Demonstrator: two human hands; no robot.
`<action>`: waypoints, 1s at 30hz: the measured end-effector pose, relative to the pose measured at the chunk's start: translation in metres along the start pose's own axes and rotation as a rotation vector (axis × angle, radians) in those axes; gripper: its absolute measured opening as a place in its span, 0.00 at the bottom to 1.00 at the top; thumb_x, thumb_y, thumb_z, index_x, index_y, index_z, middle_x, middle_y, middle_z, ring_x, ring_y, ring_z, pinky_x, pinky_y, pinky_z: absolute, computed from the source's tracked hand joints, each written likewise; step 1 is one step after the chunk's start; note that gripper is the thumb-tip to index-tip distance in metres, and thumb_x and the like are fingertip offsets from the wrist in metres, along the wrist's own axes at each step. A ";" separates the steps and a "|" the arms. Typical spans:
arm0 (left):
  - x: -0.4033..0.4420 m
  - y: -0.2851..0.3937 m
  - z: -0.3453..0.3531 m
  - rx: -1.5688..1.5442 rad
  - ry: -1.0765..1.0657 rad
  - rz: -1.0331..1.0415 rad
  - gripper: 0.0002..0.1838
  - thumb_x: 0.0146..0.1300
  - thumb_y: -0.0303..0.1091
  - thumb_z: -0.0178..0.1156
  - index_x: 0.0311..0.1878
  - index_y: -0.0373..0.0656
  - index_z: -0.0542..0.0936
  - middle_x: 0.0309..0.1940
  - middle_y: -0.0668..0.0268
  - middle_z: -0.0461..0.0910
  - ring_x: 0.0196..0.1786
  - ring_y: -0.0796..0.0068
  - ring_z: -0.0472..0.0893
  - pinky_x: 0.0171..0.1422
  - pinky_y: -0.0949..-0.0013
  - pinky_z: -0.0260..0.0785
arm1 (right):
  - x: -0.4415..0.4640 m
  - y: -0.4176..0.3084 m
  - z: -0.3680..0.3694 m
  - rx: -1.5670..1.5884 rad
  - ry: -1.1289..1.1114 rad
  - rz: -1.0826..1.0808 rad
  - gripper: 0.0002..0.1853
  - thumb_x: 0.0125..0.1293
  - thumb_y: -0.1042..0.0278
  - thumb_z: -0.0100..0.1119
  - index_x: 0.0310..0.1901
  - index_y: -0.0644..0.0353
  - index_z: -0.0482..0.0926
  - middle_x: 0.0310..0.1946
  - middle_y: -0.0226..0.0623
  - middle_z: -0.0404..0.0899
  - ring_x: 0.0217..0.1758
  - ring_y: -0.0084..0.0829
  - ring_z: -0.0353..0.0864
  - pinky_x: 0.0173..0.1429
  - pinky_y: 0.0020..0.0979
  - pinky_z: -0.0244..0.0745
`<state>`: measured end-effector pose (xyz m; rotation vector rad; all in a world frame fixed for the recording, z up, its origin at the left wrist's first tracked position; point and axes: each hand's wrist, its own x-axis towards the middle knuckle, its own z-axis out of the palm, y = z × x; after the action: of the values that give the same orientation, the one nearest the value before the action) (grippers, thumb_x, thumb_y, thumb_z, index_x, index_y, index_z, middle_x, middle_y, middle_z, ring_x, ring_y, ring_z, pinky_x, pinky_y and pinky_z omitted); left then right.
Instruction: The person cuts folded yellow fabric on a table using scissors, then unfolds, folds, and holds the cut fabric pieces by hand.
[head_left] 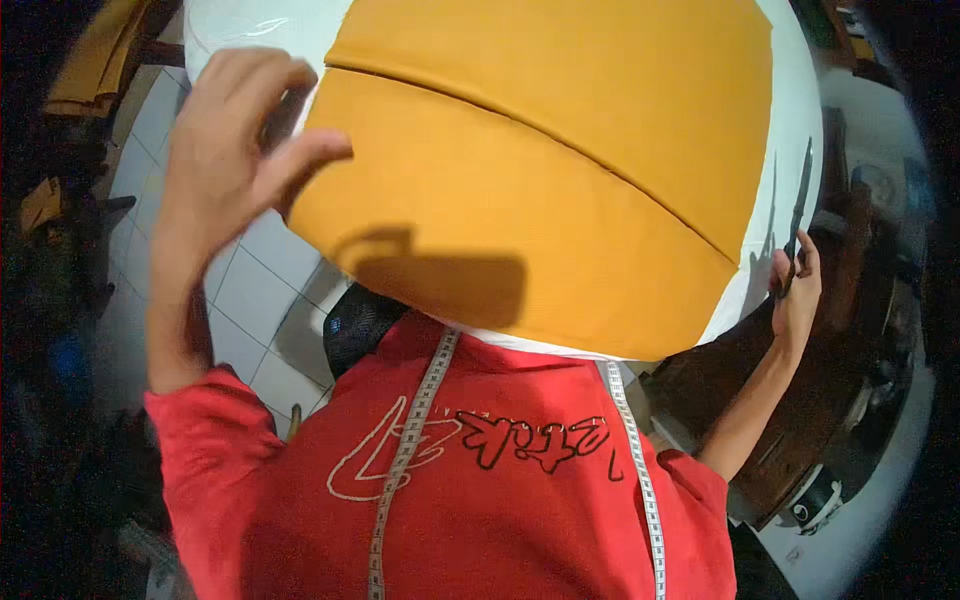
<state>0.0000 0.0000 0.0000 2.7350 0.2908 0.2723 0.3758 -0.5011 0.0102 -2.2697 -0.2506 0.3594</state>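
Observation:
Mustard-yellow fabric point(430, 180) lies over a white-covered table point(785, 170) in front of me. A dark, slightly curved line runs across it from upper left to lower right, either a cut or a fold edge. My left hand point(235, 140) hovers by the fabric's left edge, thumb and fingers apart, a little blurred, with nothing in it. Off the table's right side, my right hand point(797, 290) grips the handles of a pair of scissors point(802, 195). Their long blades point away from me. A dark shadow falls on the near part of the fabric.
A tape measure point(652, 500) hangs down both sides of my red shirt point(520, 540). White floor tiles point(255, 295) show at left. More yellow cloth point(95, 65) is at the upper left. Brown wooden furniture point(725, 400) stands to the right.

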 end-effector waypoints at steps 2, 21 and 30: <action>-0.012 0.017 0.010 0.020 0.111 -0.049 0.16 0.60 0.31 0.72 0.50 0.40 0.83 0.51 0.59 0.81 0.54 0.60 0.77 0.62 0.59 0.69 | 0.007 0.015 -0.005 -0.020 0.044 -0.009 0.31 0.73 0.67 0.69 0.74 0.60 0.70 0.31 0.29 0.79 0.29 0.22 0.72 0.36 0.23 0.68; -0.061 0.027 0.040 -0.448 0.252 0.154 0.05 0.57 0.24 0.71 0.33 0.40 0.82 0.42 0.61 0.88 0.46 0.61 0.85 0.72 0.46 0.72 | 0.025 -0.029 0.004 -0.710 0.250 -0.038 0.25 0.74 0.73 0.60 0.71 0.57 0.74 0.46 0.46 0.88 0.44 0.38 0.87 0.51 0.35 0.79; -0.065 0.045 0.052 -0.597 0.198 0.194 0.07 0.52 0.22 0.71 0.30 0.43 0.81 0.44 0.59 0.90 0.51 0.59 0.87 0.70 0.46 0.73 | 0.034 -0.018 0.020 -0.862 0.248 -0.058 0.24 0.74 0.74 0.57 0.71 0.60 0.75 0.57 0.48 0.86 0.56 0.44 0.87 0.61 0.39 0.79</action>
<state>-0.0435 -0.0742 -0.0397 2.1458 -0.0122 0.5809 0.3999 -0.4656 0.0048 -3.1055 -0.3926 -0.1009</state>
